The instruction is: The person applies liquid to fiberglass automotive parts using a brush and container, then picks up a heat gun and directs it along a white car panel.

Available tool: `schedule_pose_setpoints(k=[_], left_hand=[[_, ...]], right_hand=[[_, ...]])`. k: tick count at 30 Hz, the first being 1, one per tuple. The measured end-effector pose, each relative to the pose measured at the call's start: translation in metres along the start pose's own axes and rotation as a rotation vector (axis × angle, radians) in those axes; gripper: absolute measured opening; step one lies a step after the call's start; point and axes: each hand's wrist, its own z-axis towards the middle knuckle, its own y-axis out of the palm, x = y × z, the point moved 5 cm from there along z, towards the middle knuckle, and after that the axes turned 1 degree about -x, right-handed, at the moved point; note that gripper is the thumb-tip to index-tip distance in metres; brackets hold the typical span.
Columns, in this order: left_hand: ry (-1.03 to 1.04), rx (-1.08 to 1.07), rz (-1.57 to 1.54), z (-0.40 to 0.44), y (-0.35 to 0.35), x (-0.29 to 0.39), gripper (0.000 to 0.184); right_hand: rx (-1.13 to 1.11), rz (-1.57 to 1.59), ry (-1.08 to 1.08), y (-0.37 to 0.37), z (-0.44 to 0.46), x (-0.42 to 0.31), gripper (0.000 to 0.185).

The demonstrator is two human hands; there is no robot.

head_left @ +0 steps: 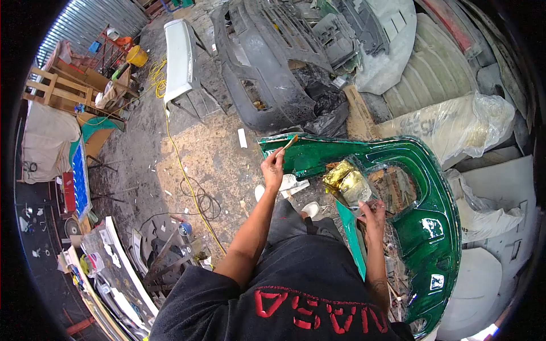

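Observation:
My left hand (pixel 272 166) is closed on the handle of a small brush (pixel 290 141). Its orange-tinted tip lies over the upper left edge of a large, glossy green moulded panel (pixel 432 227); whether it touches the surface I cannot tell. In my right hand (pixel 372 215), the fingers grip the near edge of a clear plastic container (pixel 358 192). Shiny, gold-yellow material shows inside the container, which is held over the panel's opening. A flat teal-green strip (pixel 352 238) shows below the container, beside my right forearm.
A grey car bumper (pixel 256 68) lies beyond the panel, with black plastic sheeting (pixel 327 105) beside it. To the left stands a white panel on legs (pixel 180 57). A yellow cable (pixel 185 170) crosses the floor. Plastic-wrapped parts (pixel 455 128) are stacked at right.

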Motion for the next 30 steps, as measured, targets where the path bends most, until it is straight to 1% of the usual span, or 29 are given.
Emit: schedule_pose_setpoints(k=[3, 5, 7, 9, 11, 13, 15, 17, 19, 21, 23, 24, 27, 28, 30], left_hand=[[-0.033, 0.025, 0.059, 0.006, -0.004, -0.013, 0.025], [-0.003, 0.099, 0.022, 0.013, -0.029, -0.019, 0.024], [-0.026, 0.170, -0.004, 0.018, -0.057, -0.031, 0.024], [-0.050, 0.206, -0.003, 0.020, -0.084, -0.031, 0.024], [-0.062, 0.232, 0.014, 0.019, -0.100, -0.027, 0.025], [-0.071, 0.229, 0.034, 0.019, -0.104, -0.025, 0.025], [-0.015, 0.140, -0.060, 0.021, -0.091, -0.019, 0.028], [-0.034, 0.119, -0.072, 0.021, -0.081, -0.012, 0.028], [-0.078, 0.122, 0.003, 0.026, -0.078, -0.025, 0.028], [-0.066, 0.216, -0.017, 0.026, -0.092, -0.031, 0.030], [-0.054, 0.276, -0.033, 0.025, -0.109, -0.037, 0.030], [-0.067, 0.314, 0.024, 0.021, -0.115, -0.034, 0.030], [-0.041, 0.303, -0.006, 0.008, -0.119, -0.030, 0.030], [-0.015, 0.348, 0.005, 0.002, -0.118, -0.030, 0.029], [-0.008, 0.317, 0.017, -0.004, -0.109, -0.034, 0.028]], right_hand=[[-0.022, 0.004, -0.018, 0.001, -0.004, -0.005, 0.066], [-0.060, 0.011, -0.009, 0.003, -0.010, -0.010, 0.066], [-0.049, -0.011, -0.009, 0.000, -0.011, -0.003, 0.065], [-0.037, -0.030, -0.011, -0.004, -0.012, 0.002, 0.064], [-0.076, -0.053, 0.022, -0.003, -0.012, 0.005, 0.067], [-0.069, -0.041, 0.022, 0.001, -0.018, 0.000, 0.069], [-0.062, -0.031, 0.021, 0.005, -0.021, 0.003, 0.071], [-0.035, -0.044, 0.019, 0.004, -0.018, 0.010, 0.074], [-0.051, -0.033, 0.012, 0.007, -0.022, 0.007, 0.075], [-0.060, -0.018, 0.002, 0.008, -0.024, 0.004, 0.076], [-0.061, 0.004, -0.008, 0.006, -0.027, 0.005, 0.072], [-0.056, 0.007, -0.008, 0.004, -0.028, 0.006, 0.072], [-0.030, 0.054, 0.008, 0.000, -0.030, 0.010, 0.074], [-0.019, 0.060, 0.007, -0.003, -0.030, 0.012, 0.074], [0.004, 0.069, 0.004, -0.009, -0.032, 0.013, 0.074]])
